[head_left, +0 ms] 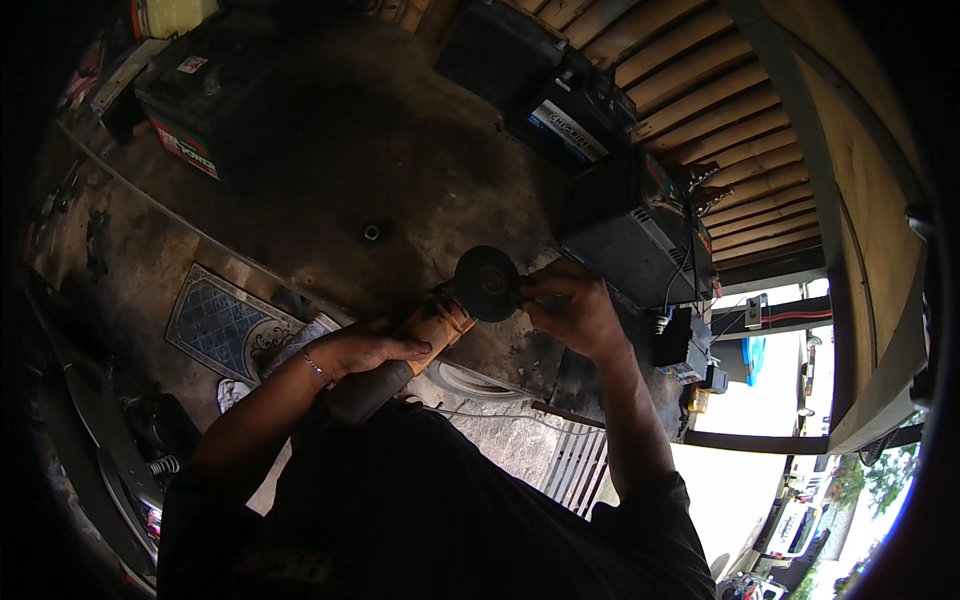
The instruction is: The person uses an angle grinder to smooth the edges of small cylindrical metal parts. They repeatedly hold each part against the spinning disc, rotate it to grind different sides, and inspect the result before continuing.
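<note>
An angle grinder with an orange body [440, 332] and a dark grey rear grip lies across the middle, in front of my torso. Wrapped along its body is my left hand [362, 348], the thumb lying over the orange housing and a bracelet at the wrist. The round dark disc [488, 283] at the grinder's head faces up. Closed fingers of my right hand [575, 310] meet the disc's right rim and pinch it. Shadow hides the fingertips in part.
Car batteries stand on the dark worktop: one [185, 115] far left, several at the right, including a large black one [625, 225]. A small metal ring [371, 232] lies beyond the grinder. Below the worktop's edge is a patterned mat [235, 315]. A slatted wall [745, 130] borders the right.
</note>
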Available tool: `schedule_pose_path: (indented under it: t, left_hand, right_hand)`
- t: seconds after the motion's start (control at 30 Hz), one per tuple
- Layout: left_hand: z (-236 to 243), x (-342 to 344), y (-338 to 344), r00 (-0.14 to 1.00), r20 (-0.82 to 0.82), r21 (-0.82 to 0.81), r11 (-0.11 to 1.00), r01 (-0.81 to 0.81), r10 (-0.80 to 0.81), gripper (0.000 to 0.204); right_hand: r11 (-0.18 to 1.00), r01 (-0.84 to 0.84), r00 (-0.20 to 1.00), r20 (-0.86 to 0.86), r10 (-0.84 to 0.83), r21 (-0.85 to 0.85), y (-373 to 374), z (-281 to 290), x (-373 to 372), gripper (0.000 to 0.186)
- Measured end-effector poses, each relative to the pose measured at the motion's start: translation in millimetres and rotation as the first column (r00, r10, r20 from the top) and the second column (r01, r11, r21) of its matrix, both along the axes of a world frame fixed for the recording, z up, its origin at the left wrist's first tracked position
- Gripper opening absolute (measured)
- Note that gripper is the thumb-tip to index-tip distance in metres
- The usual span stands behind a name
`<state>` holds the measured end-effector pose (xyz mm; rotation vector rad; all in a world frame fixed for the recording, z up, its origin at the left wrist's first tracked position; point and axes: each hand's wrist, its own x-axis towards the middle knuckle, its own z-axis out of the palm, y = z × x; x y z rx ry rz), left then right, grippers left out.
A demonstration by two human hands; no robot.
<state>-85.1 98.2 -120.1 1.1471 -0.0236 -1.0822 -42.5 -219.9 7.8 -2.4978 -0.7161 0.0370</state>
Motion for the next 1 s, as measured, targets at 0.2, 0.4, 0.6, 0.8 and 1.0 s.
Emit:
schedule_pose_path:
  t: [0.2, 0.4, 0.6, 0.8, 1.0]
  left_hand:
    - [-2, 1, 0, 1.000, -0.002, 0.010, 1.000, 0.012, -0.012, 0.054]
    - [3, 1, 0, 1.000, 0.008, 0.027, 1.000, -0.009, 0.008, 0.054]
    - [3, 1, -2, 1.000, -0.020, 0.022, 1.000, -0.017, 0.018, 0.054]
    - [3, 0, -1, 0.999, 0.004, 0.013, 0.999, -0.033, 0.033, 0.053]
    - [2, 0, -1, 0.999, -0.023, 0.027, 0.999, -0.029, 0.030, 0.054]
  right_hand:
    - [0.999, -0.003, 0.999, -0.053, 0.001, -0.042, 2, 7, 3, 0.027]
    - [0.992, -0.077, 0.997, -0.039, 0.073, -0.097, 3, 12, 12, 0.026]
    - [0.989, -0.109, 0.992, -0.070, 0.102, -0.104, 6, 13, 17, 0.024]
    - [0.980, -0.148, 0.983, -0.128, 0.131, -0.134, 6, 16, 23, 0.022]
    - [0.982, -0.136, 0.982, -0.147, 0.116, -0.133, 6, 17, 24, 0.020]
